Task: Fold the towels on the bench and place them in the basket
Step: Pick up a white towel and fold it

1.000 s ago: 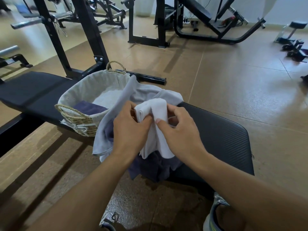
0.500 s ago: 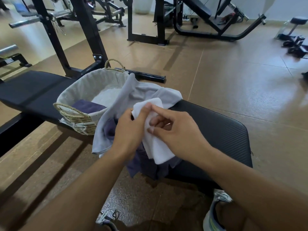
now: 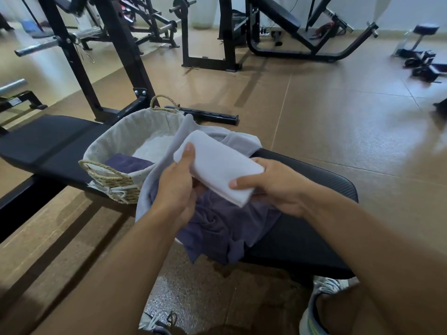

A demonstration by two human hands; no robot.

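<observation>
Hands, the left hand (image 3: 177,187) and right hand (image 3: 273,187), both pinch the folded white towel (image 3: 217,168); keep it flat, then lay it in the basket (image 3: 116,141).

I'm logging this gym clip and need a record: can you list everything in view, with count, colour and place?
White towel: one, white, folded, held above the bench.
Purple towel: one, purple, crumpled on the bench edge under the hands.
Grey towel: one, pale grey, draped from the basket rim onto the bench.
Folded purple towel: one, purple, inside the basket.
Basket: one, woven straw with pale lining, on the bench.
Bench: one, black, foreground.
Gym machines: several, black, background floor.
Shoes: two, partly visible, bottom.
Left hand: grips the white towel's left end.
Right hand: holds its right end.
</observation>
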